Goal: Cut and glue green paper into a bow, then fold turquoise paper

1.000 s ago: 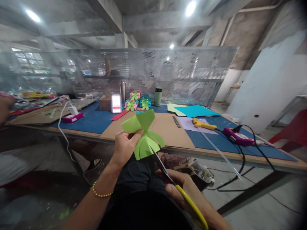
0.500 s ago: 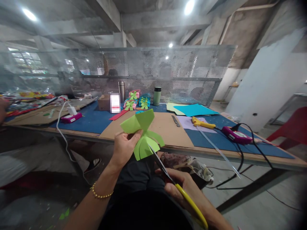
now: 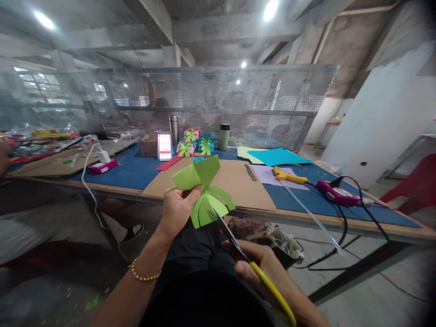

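At the far left edge of the frame, one co-worker's hand [image 3: 4, 156] shows, partly cut off and blurred. Left of centre, one purple power strip [image 3: 102, 167] lies on the blue surface [image 3: 127, 170], followed by one cardboard box [image 3: 149, 147], one steel bottle [image 3: 174, 131] and one red strip [image 3: 169, 163]. One left hand [image 3: 177, 206], with one gold bead bracelet [image 3: 145, 276] at its wrist, has its grip pressed together, pinching one green paper piece [image 3: 195, 175] between thumb and fingers near the centre of the frame. Behind the paper stands a cluster of pink and blue pieces [image 3: 191, 135] with green bows, too small to count surely, then one green flask [image 3: 224, 137]. One pair of scissors [image 3: 269, 281] slants toward the lower right, its tip at the paper's lower flaps; the right hand [image 3: 264, 256] has its grip curled around the yellow handle, while how far the blades are parted cannot be told. At right lie one blue sheet [image 3: 281, 156], one yellow glue gun [image 3: 291, 177] and a second purple strip [image 3: 335, 193].
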Tool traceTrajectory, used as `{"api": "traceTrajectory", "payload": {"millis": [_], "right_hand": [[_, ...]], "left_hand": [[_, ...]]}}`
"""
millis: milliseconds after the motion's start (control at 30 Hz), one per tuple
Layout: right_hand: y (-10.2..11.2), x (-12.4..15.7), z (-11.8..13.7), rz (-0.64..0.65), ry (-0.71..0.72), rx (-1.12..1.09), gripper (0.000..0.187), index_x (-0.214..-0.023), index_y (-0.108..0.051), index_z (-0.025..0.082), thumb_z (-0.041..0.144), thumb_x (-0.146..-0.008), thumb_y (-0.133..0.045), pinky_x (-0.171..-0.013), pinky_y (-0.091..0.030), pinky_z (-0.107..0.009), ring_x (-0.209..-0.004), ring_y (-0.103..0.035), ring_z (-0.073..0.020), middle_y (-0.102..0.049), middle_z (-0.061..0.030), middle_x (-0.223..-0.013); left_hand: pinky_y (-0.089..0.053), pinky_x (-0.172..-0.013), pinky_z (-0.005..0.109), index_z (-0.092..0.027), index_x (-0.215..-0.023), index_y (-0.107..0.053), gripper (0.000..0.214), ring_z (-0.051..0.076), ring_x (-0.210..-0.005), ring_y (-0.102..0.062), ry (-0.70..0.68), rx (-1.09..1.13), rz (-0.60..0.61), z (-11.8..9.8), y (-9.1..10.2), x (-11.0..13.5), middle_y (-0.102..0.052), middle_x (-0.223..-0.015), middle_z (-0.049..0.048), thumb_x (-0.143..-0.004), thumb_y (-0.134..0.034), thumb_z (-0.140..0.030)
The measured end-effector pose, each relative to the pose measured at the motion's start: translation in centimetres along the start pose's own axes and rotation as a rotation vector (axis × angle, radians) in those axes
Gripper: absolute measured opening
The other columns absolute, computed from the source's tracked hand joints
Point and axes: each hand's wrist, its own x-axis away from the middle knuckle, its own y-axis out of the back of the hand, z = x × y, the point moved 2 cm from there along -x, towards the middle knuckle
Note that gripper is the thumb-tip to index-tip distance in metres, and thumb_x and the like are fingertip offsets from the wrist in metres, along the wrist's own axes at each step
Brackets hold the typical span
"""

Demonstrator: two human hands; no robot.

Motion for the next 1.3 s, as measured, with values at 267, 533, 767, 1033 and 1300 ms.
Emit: {"api": "traceTrajectory", "payload": {"millis": [267,533,767,1033,1300], "right_hand": [[0.1,0.1,-0.2,-0.014,0.017,0.01,0.069,-0.108,-0.074,0.015,0.075,-0.079,-0.058,-0.066,-0.044,-0.029,-0.076,-0.057,-0.0224,-0.065,-0.0043,-0.081],[0.1,0.4,-0.3,-0.027,0.039,0.03,0.066,-0.104,-0.076,0.015,0.074,-0.079,-0.06,-0.061,-0.043,-0.027,-0.07,-0.052,-0.0199,-0.058,-0.0018,-0.073],[0.2,0.5,-0.4,-0.007,0.03,0.014,0.063,-0.097,-0.075,0.016,0.074,-0.078,-0.061,-0.059,-0.036,-0.026,-0.068,-0.045,-0.0173,-0.052,0.0,-0.071],[-0.3,0.8,-1.0,0.065,0.02,-0.071,0.077,-0.12,-0.069,0.015,0.077,-0.077,-0.059,-0.059,-0.031,-0.027,-0.067,-0.039,-0.016,-0.049,-0.0003,-0.073],[-1.5,0.6,-0.1,-0.008,0.066,-0.05,0.073,-0.117,-0.071,0.014,0.075,-0.079,-0.058,-0.061,-0.038,-0.028,-0.067,-0.044,-0.0173,-0.055,-0.0016,-0.074]], "left_hand": [[-0.055,-0.064,0.025,-0.01,-0.085,-0.079,0.032,0.019,-0.07,-0.069,0.004,0.034,0.013,0.0,0.0,0.0,-0.077,-0.079,0.008,-0.076,-0.078,-0.041],[-0.056,-0.061,0.024,-0.009,-0.088,-0.079,0.036,0.018,-0.069,-0.07,0.038,0.088,0.027,-0.4,-0.2,0.1,-0.078,-0.085,0.0095,-0.073,-0.081,-0.043],[-0.058,-0.063,0.026,-0.01,-0.091,-0.079,0.04,0.02,-0.072,-0.072,0.051,0.115,0.029,-0.7,-0.1,0.3,-0.079,-0.087,0.0099,-0.071,-0.082,-0.044],[-0.059,-0.075,0.028,-0.009,-0.097,-0.078,0.037,0.022,-0.085,-0.073,-0.021,0.114,-0.045,-0.4,-0.1,0.3,-0.079,-0.095,0.0112,-0.076,-0.079,-0.039],[-0.057,-0.083,0.029,-0.011,-0.09,-0.078,0.025,0.022,-0.086,-0.073,-0.171,0.026,-0.225,-0.6,0.1,0.4,-0.079,-0.094,0.0094,-0.079,-0.077,-0.033]]}}
